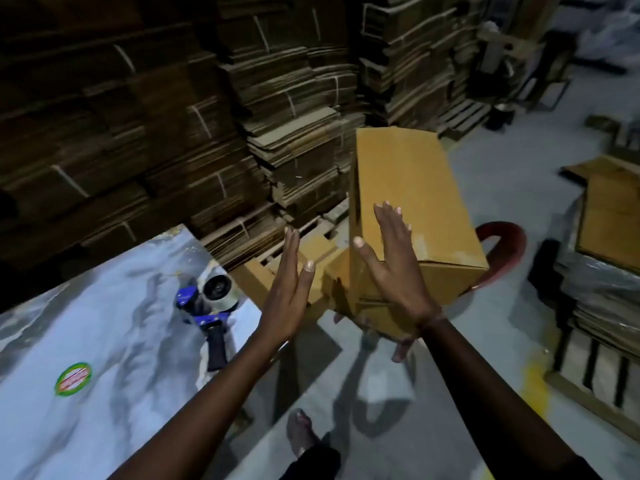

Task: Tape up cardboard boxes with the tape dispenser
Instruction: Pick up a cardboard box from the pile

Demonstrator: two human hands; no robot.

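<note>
A closed brown cardboard box [408, 202] hangs tilted in the air ahead of me, over the floor. My right hand [391, 268] is stretched out flat in front of the box's near end, fingers straight; whether it touches the box I cannot tell. My left hand [289, 282] is held up flat to the left of the box, fingers straight, holding nothing. The blue tape dispenser [207, 306] with a roll of clear tape lies on its side on the white marbled table [104, 323] at my left, black handle toward me.
Tall stacks of flattened cardboard [173, 133] fill the back and left. More cardboard pieces [311, 258] lie under the hands. A red curved object [505, 244] sits behind the box. Flat boxes and pallets [606, 271] stand at the right. My bare foot [301, 434] is on the grey floor.
</note>
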